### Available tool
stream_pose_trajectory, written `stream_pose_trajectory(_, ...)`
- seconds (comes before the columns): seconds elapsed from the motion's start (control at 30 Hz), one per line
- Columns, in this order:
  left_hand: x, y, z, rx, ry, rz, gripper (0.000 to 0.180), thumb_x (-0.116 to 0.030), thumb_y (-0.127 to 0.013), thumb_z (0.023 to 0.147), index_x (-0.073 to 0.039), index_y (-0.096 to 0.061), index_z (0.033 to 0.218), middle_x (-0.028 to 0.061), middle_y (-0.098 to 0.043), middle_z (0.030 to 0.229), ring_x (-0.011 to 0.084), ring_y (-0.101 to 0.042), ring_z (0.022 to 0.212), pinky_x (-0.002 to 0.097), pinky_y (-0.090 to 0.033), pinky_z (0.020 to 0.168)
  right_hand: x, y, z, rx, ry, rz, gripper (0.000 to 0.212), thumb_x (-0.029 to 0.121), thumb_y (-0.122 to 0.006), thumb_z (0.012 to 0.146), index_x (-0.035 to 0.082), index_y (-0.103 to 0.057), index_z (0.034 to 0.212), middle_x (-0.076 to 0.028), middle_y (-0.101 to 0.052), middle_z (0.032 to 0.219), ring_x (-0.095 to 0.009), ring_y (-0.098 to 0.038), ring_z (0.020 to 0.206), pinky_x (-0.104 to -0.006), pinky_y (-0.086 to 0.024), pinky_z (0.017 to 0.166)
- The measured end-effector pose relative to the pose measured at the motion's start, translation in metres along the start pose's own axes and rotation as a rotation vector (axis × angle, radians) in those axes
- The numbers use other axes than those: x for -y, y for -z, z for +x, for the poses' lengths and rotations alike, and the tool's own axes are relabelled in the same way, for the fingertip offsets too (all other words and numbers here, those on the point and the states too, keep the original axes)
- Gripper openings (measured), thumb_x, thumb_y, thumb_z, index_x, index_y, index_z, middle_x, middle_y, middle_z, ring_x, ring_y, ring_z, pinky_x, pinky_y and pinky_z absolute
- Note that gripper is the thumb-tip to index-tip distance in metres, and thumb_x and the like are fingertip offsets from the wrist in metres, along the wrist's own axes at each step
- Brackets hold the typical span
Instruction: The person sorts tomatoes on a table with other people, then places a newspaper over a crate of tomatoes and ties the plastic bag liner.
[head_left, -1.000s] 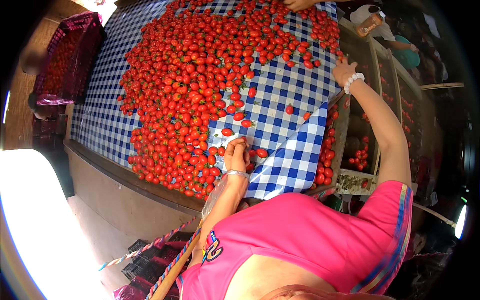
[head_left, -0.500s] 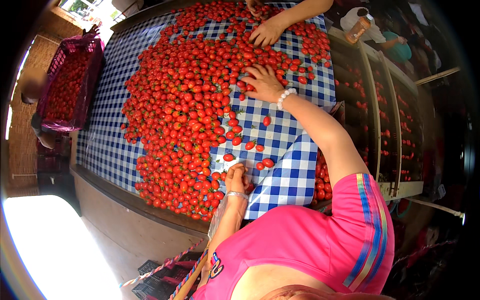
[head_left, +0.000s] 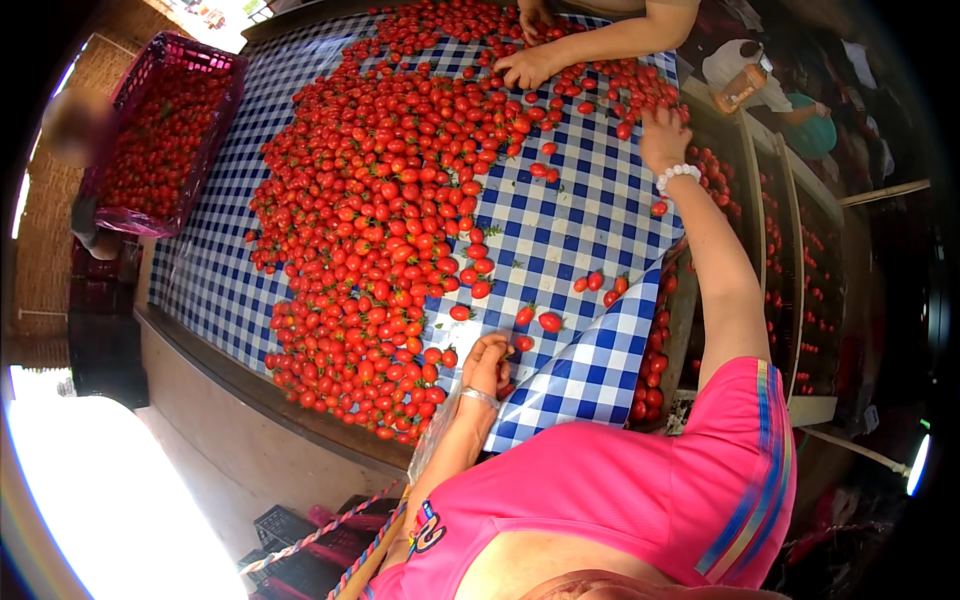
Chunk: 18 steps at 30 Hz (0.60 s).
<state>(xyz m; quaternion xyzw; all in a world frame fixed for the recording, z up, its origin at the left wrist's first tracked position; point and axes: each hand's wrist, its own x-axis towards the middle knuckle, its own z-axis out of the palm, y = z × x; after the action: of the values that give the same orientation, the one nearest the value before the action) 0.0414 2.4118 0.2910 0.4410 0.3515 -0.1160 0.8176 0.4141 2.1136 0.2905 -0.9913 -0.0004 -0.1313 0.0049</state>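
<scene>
In the head view, a heap of small red tomatoes (head_left: 380,200) covers the middle of a table (head_left: 265,396), running from its far edge down to its near edge, on a blue-and-white checked cloth (head_left: 570,215). The left hand (head_left: 487,365) is by the near edge, just right of the heap, with its fingers curled inward; whether they pinch a tomato cannot be told. A few loose tomatoes lie near its fingertips. The right hand (head_left: 664,143) reaches to the right edge, back upward and fingers spread, among tomatoes there; its palm is hidden. Toward the far edge, a co-worker's hand (head_left: 530,68) touches the heap. Past the right edge stands a wooden rack (head_left: 787,170) with more tomatoes; past the left edge, a filled purple crate (head_left: 150,221).
</scene>
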Motion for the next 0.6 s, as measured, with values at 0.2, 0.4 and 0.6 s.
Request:
stream_pose_trajectory(0.2,0.004,0.005,0.004,0.033,0.027,0.000,0.015,-0.016,-0.054,0.090,-0.008,-0.058,0.102,0.0050,-0.061,0.084,0.0084,-0.042,0.048,0.0200,-0.025,0.039,0.190,0.007,-0.045,-0.031,0.820,0.505,0.038,0.013,-0.062,0.081,0.010,-0.060,0.118,-0.010,-0.043,0.139,-0.031,-0.035,0.133,-0.0523,-0.029,0.109)
stream_pose_trajectory(0.4,0.003,0.012,0.009,-0.058,0.046,0.013,0.015,-0.016,-0.054,0.090,-0.008,-0.058,0.102,0.0038,-0.062,0.085,0.0078,-0.044,0.047,0.0200,-0.027,0.039,0.237,-0.022,-0.044,-0.035,0.862,0.457,0.031,0.016,-0.060,0.083,0.018,-0.063,0.114,-0.006,-0.047,0.134,-0.029,-0.035,0.131,-0.0532,-0.022,0.112)
stream_pose_trajectory(0.6,0.004,0.006,0.008,-0.011,0.061,0.007,0.015,-0.015,-0.053,0.092,-0.007,-0.057,0.104,0.0034,-0.061,0.084,0.0077,-0.043,0.047,0.0204,-0.027,0.039,0.151,-0.054,0.010,-0.106,0.321,0.166,0.029,0.018,-0.049,0.089,0.014,-0.063,0.114,-0.008,-0.051,0.124,-0.030,-0.037,0.126,-0.0643,-0.022,0.103)
